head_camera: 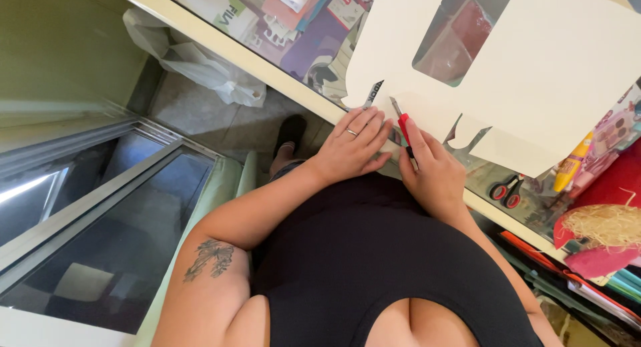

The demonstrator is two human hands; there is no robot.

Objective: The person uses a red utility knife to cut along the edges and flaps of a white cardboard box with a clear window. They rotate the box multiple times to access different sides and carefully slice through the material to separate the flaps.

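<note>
My left hand (352,144) lies spread flat on the large white cut-out cardboard sheet (534,86), pinning it to the glass-topped counter (280,80) so it cannot slide. My right hand (431,170) is closed around the red-handled craft knife (403,129), blade tip at the sheet's near edge beside my left fingertips. Red-handled scissors (505,190) lie well to the right.

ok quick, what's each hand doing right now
Left hand: open, fingers flat, pressing down on the white card.
Right hand: closed around a red knife, blade at the card's edge.
</note>
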